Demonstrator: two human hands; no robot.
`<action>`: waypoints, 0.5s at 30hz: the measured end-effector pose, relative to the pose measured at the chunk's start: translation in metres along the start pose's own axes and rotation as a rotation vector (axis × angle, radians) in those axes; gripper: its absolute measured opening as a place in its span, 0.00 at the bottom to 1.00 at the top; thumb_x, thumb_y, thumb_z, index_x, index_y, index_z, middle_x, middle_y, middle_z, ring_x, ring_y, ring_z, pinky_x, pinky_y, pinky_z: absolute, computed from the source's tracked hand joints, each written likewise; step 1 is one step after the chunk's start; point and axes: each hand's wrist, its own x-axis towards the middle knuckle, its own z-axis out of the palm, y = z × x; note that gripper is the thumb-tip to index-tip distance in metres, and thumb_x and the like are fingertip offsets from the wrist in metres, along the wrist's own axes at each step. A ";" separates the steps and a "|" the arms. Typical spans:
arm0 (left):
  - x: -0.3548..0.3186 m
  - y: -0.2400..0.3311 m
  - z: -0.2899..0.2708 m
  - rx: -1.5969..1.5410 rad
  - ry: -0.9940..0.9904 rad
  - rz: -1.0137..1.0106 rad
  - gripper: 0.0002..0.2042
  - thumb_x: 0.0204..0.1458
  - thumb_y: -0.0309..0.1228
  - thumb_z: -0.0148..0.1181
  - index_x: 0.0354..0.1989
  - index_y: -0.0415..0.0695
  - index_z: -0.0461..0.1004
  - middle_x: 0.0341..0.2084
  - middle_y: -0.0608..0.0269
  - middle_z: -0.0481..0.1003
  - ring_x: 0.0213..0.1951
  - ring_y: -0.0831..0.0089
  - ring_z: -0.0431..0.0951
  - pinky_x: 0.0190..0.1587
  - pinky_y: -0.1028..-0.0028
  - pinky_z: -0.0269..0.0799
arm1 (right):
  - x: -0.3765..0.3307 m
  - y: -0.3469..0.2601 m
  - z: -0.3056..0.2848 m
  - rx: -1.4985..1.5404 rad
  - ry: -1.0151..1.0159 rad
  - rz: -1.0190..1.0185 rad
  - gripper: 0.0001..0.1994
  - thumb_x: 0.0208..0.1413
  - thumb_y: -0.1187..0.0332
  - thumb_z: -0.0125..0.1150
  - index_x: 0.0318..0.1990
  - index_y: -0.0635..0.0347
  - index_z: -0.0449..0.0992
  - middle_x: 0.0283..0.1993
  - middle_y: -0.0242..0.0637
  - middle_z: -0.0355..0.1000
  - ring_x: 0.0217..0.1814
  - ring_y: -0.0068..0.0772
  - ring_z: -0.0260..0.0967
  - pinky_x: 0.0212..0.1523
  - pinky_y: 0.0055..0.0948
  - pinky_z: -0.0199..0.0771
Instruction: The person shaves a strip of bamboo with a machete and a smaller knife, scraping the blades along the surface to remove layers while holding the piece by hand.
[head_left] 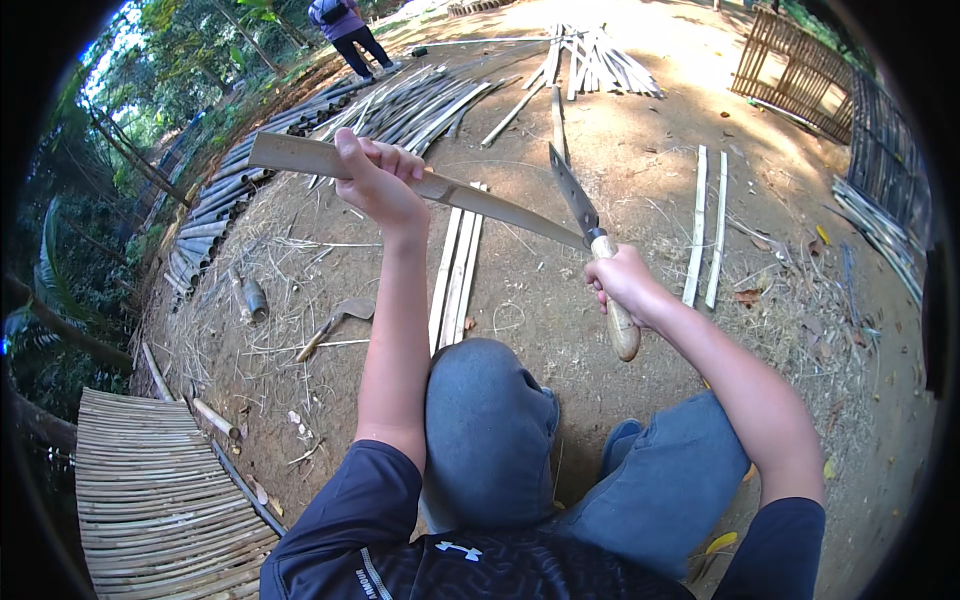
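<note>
My left hand (pixel 382 190) is raised and wrapped around a long split bamboo strip (pixel 495 206). The strip slants down to the right, its lower end close to my right hand (pixel 625 280). That hand grips the pale wooden handle of a machete (pixel 573 192), its dark blade pointing up and away. The blade stands by the strip's lower end; I cannot tell whether they touch. Below the strip, several pale bamboo slats (pixel 456 265) lie on the dirt beyond my bent knee. A curved-blade knife (pixel 348 312) with a wooden handle lies on the ground to the left.
Two pale strips (pixel 697 235) lie at the right. Heaps of split bamboo (pixel 425 115) and cut bamboo poles (pixel 205 235) spread at the far left. A bottle (pixel 255 298) lies nearer. A slatted bamboo platform (pixel 160 500) is at lower left. Another person (pixel 350 35) stands far off.
</note>
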 end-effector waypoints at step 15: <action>0.015 -0.008 -0.016 0.090 0.258 0.026 0.22 0.60 0.52 0.57 0.26 0.51 0.57 0.14 0.74 0.52 0.16 0.80 0.52 0.18 0.75 0.51 | -0.013 -0.019 0.052 -0.498 -0.057 -0.279 0.15 0.47 0.75 0.55 0.44 0.68 0.71 0.30 0.47 0.75 0.31 0.43 0.76 0.36 0.39 0.76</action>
